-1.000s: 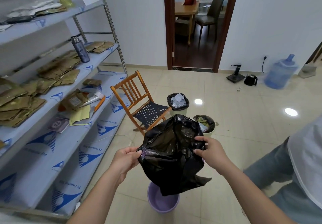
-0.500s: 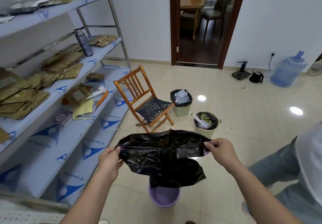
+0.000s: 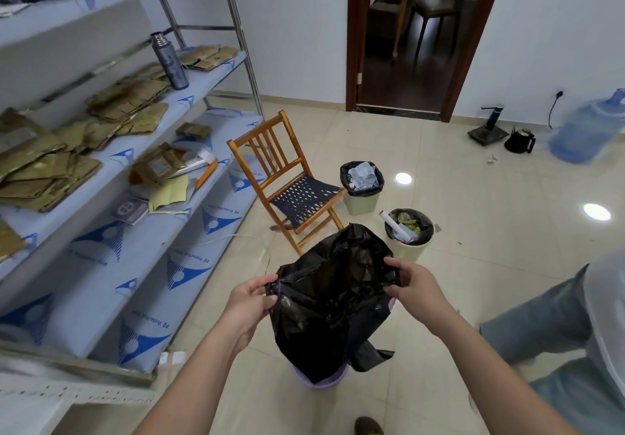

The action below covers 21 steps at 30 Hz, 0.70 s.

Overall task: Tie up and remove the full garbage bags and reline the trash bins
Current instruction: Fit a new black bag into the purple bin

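A fresh black garbage bag [image 3: 331, 306] hangs open between my hands, billowed with air. My left hand [image 3: 250, 299] pinches its rim on the left side. On the right side my right hand [image 3: 411, 282] pinches the rim. The bag's bottom dips into a purple bin [image 3: 319, 379] on the floor right below. Further off stand two pale green bins with black liners, one full of crumpled paper and plastic [image 3: 361, 182], the other full of greenish scraps and a white roll [image 3: 409, 233].
A wooden folding chair [image 3: 287, 184] stands just behind the bag. A metal shelving unit [image 3: 101, 171] with brown packets and a flask runs along the left. Another person's jeans [image 3: 554, 326] are at the right. A water jug [image 3: 588, 130], kettle and doorway lie at the back.
The bag was stretched wide and flat between my hands half a second ago. My hands have come closer together and the bag has puffed up and dropped into the purple bin.
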Available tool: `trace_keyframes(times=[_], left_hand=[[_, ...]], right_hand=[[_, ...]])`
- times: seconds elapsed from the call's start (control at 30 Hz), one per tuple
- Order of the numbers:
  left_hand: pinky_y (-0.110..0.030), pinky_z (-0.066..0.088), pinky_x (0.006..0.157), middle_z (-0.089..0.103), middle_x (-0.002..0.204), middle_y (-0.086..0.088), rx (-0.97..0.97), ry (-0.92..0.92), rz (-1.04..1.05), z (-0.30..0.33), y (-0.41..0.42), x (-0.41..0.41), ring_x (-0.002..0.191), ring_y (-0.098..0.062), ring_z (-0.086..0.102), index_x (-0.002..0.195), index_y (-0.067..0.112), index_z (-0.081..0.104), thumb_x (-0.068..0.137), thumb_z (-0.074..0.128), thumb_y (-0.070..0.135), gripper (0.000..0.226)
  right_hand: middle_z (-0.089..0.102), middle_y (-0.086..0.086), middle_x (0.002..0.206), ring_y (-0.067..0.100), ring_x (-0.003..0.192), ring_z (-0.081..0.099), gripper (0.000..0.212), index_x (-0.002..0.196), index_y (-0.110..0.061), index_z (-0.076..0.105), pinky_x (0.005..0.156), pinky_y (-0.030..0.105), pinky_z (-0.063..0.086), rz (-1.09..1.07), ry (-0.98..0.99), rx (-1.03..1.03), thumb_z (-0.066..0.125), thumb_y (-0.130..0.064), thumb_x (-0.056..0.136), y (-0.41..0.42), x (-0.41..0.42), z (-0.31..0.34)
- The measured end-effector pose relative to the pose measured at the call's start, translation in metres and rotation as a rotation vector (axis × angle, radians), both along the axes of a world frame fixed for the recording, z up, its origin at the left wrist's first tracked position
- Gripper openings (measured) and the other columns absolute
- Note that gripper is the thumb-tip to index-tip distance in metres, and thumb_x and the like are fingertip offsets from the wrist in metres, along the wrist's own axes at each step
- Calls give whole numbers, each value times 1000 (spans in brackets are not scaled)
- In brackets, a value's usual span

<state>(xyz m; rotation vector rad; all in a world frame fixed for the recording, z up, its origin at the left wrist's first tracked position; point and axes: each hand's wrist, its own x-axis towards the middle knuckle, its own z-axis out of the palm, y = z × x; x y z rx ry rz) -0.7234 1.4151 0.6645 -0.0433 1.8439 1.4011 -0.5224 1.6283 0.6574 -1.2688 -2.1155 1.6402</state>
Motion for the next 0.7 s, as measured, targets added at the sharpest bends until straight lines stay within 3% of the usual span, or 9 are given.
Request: trace_keyframes(times=[0.07, 0.17, 0.27, 0.33, 0.43, 0.6, 0.7], left_hand=[[-40, 51, 92, 64, 119, -17, -16, 27, 8, -7, 2, 0, 111, -31, 61, 121, 5, 62, 84, 48, -24, 49], [-37, 51, 91, 67, 110, -21, -29, 59, 94, -20, 2, 0, 101, -32, 64, 118, 3, 64, 84, 51, -22, 44], [-31, 50, 88, 71, 97, -14, -77, 89, 173, -33, -2, -4, 89, -24, 65, 112, 5, 66, 85, 57, -17, 36], [-23, 48, 79, 71, 91, -7, -129, 110, 172, -44, -5, -8, 82, -17, 65, 109, 9, 68, 85, 61, -12, 32], [-19, 43, 67, 69, 96, -8, -181, 88, 158, -64, -5, -18, 84, -15, 62, 106, 11, 69, 86, 65, -6, 26], [-22, 47, 62, 70, 98, -11, -219, 17, 91, -108, -2, -44, 78, -16, 63, 108, 6, 68, 90, 63, 1, 20], [-21, 49, 62, 71, 97, -11, -245, -44, 67, -141, -4, -62, 80, -16, 65, 104, 7, 68, 91, 62, 3, 15]], right_hand=[[70, 1, 100, 5, 84, 62, 50, 132, -12, 58, 73, 14, 43, 15, -44, 20, 65, 5, 85, 4, 1, -7], [67, 3, 67, 2, 58, 52, 33, 119, -14, 67, 55, 15, 36, 10, -123, 95, 67, -6, 87, 13, 3, -23], [65, 0, 65, 8, 60, 54, 23, 109, -11, 71, 54, 20, 36, -63, -153, 100, 69, -10, 87, 21, 2, -41], [62, -5, 61, 11, 59, 51, 19, 105, -10, 73, 53, 23, 35, -67, -179, 85, 69, -12, 87, 21, 0, -53], [55, -14, 42, 3, 51, 50, 14, 103, -15, 71, 48, 13, 32, -30, -206, 41, 67, -14, 89, 14, -8, -72], [56, -10, 43, -3, 45, 50, 14, 103, -15, 71, 46, 10, 36, -72, -246, -20, 66, -14, 90, -9, -29, -110], [63, -6, 55, -1, 44, 50, 15, 105, -14, 71, 45, 9, 35, -128, -289, -81, 66, -14, 91, -29, -39, -137]])
